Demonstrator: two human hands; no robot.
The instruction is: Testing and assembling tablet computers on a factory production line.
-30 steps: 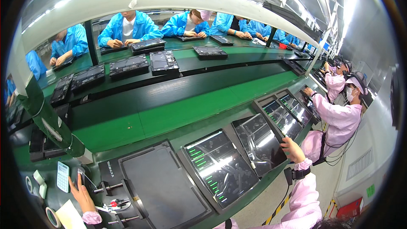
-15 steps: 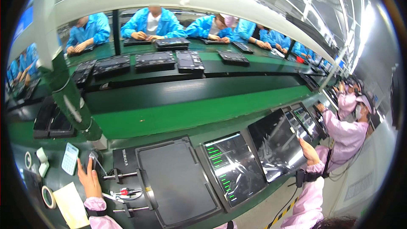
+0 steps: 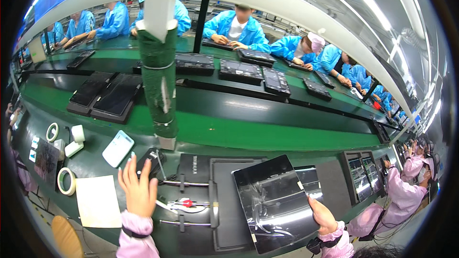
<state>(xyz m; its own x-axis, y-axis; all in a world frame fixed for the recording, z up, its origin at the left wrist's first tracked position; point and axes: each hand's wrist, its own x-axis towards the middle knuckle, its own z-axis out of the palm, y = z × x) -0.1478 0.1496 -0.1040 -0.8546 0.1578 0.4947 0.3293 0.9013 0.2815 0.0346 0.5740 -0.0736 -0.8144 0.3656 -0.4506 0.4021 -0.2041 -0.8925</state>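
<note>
My right hand (image 3: 323, 216) grips the right edge of a dark tablet (image 3: 272, 205) with a glossy, film-covered screen. The tablet is tilted and hangs over the right part of a black test fixture (image 3: 195, 163), hiding much of its recessed bed. Metal rods, a red piece and a row of gold contact pins show on the fixture's left side. My left hand (image 3: 138, 187) is open, fingers spread, at the fixture's left. Its fingertips lie beside a small black device (image 3: 152, 160) with a thin metal lever; whether they touch it is unclear.
Left of my hand lie a yellowish sheet (image 3: 99, 201), a tape roll (image 3: 66, 181) and a pale calculator (image 3: 118, 148). A green-wrapped post (image 3: 160, 76) stands ahead. Another tablet (image 3: 311, 181) is partly hidden at right. Co-workers in blue sit across the conveyor (image 3: 267, 136); others in pink sit right.
The tablet in my right hand has moved left, from beside a lit screen to over the fixture. My left hand's fingers have spread. The whole view has turned left.
</note>
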